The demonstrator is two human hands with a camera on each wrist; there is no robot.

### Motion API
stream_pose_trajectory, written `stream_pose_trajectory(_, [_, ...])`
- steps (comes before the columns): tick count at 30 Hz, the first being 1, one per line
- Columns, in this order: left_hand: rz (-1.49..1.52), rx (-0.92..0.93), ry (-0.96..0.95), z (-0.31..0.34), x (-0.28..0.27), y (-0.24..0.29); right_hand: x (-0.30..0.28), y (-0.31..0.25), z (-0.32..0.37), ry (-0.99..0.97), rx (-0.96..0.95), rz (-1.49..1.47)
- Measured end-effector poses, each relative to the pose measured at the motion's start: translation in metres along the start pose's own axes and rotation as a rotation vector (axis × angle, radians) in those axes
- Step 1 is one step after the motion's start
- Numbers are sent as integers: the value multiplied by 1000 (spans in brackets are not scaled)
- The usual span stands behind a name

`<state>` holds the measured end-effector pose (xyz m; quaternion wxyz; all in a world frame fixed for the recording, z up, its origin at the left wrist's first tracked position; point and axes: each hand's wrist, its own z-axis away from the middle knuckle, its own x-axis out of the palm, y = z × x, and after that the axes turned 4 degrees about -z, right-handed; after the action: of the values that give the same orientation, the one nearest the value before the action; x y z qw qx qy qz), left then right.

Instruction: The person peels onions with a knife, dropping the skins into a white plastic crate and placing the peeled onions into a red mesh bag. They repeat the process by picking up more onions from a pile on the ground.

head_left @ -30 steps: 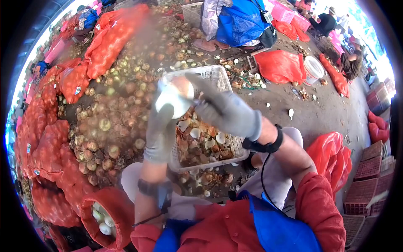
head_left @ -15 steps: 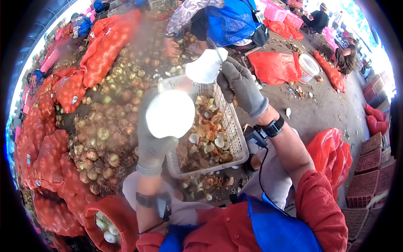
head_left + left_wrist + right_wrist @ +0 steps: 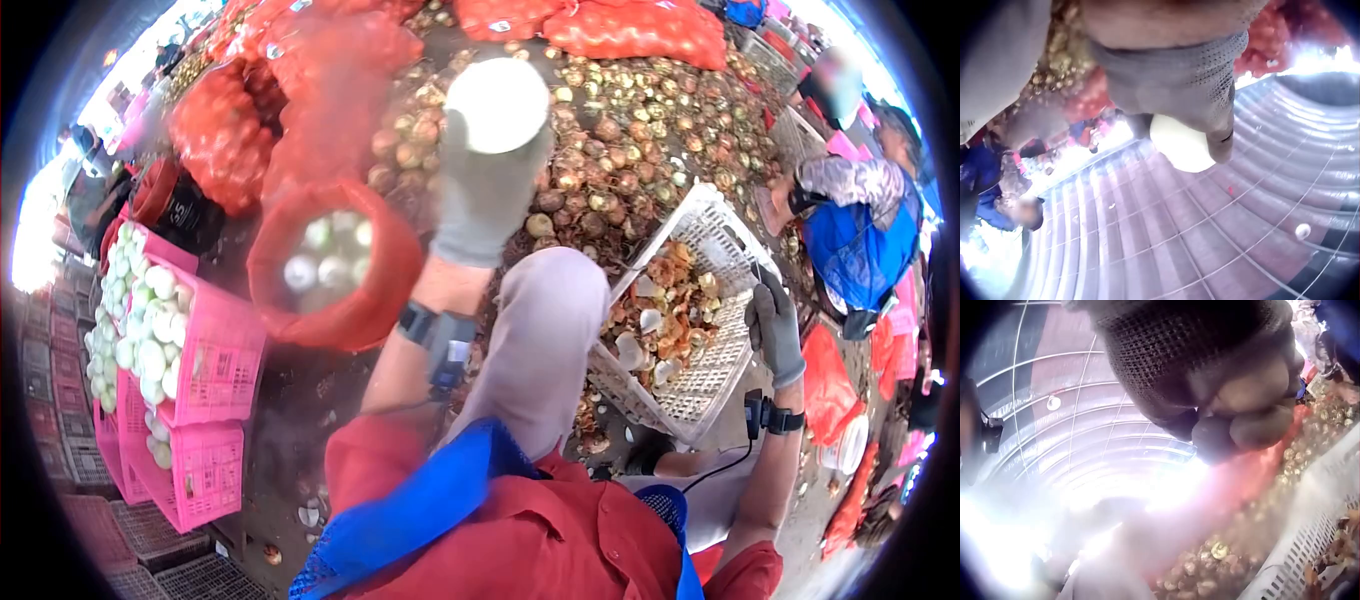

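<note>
A gloved left hand (image 3: pixel 492 195) grips a peeled white onion (image 3: pixel 498 105), held out above the floor near the heap of unpeeled onions (image 3: pixel 605 150). In the left wrist view the pale onion (image 3: pixel 1182 145) shows below the glove, with the fingers curled round it. At the right rim of a white plastic crate (image 3: pixel 690 425) is the gloved right hand (image 3: pixel 775 330), its fingers curled on a small knife; only a thin bit of the blade (image 3: pixel 757 272) shows. Onion skins (image 3: pixel 665 310) lie in the crate. The right wrist view shows the curled fingers (image 3: pixel 1263 428), the knife hidden.
Left of the left hand stands a red sack (image 3: pixel 285 330) with its mouth rolled back and peeled onions inside. Pink crates (image 3: pixel 215 370) piled with peeled onions stand farther left. Full red mesh sacks (image 3: pixel 640 35) lie behind the heap. Another person in a blue vest (image 3: pixel 860 240) sits at right.
The view has turned left. The left hand has carried the onion away from the crate, toward the red sack's side. The white layer at the right hand's knife is gone, and that hand is lower beside the crate.
</note>
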<state>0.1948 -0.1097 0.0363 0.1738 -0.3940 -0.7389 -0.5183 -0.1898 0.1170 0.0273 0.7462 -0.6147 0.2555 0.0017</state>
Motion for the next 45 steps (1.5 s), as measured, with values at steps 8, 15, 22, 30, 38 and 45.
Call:
stream_pose_trajectory(8, [269, -201, 426, 85, -162, -14, 25, -27, 1, -16, -4, 118])
stream_pose_trajectory(15, [-727, -364, 33, 81, -327, -155, 14, -27, -1, 30, 180, 108])
stream_pose_trajectory(22, [-1172, -376, 231, 0, -300, -221, 34, -8, -40, -24, 320, 12])
stream_pose_trajectory(30, [-1948, -414, 189, -78, -383, -297, 30, -5, -68, 31, 332, 21])
stream_pose_trajectory(38, [-327, -874, 496, -92, -337, -263, 48, -32, -78, 15, 235, 38])
stream_pose_trajectory(45, [-858, -150, -305, -93, -105, -186, 69, -74, -43, -39, 21, -126])
